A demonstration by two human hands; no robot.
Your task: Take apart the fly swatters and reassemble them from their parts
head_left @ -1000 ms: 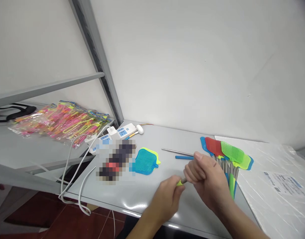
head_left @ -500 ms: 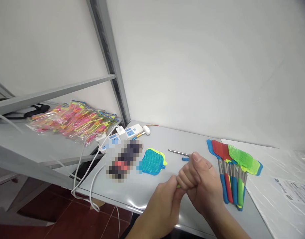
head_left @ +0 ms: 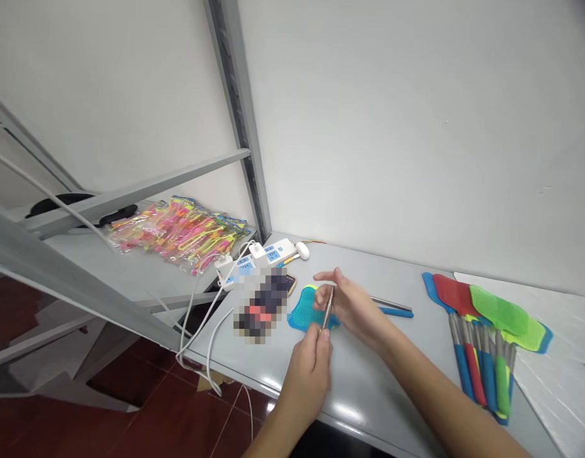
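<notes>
My left hand (head_left: 311,362) is closed round a fly swatter handle, its thin metal rod (head_left: 328,310) sticking up out of the fist. The grip end is hidden inside the fingers. Close behind the rod's tip, my right hand (head_left: 347,305) is open, fingers apart and pointing left. Beneath it lies a blue mesh swatter head (head_left: 304,310) on top of a yellow-green one, partly covered by the hands. To the right, under my right forearm, rest a loose metal rod (head_left: 392,304) and a blue grip (head_left: 398,312).
Assembled fly swatters (head_left: 483,343) lie overlapped at the right, by a white plastic-wrapped sheet (head_left: 559,375). Left are a partly pixelated phone (head_left: 291,284), a power strip (head_left: 279,253) and white cables. Bagged colourful items (head_left: 177,232) fill a shelf beside a metal upright (head_left: 247,121).
My hands, pressed together before, have come apart. The right hand has opened and moved left over the swatter heads. The metal rod now shows above my left fist. The view has shifted left.
</notes>
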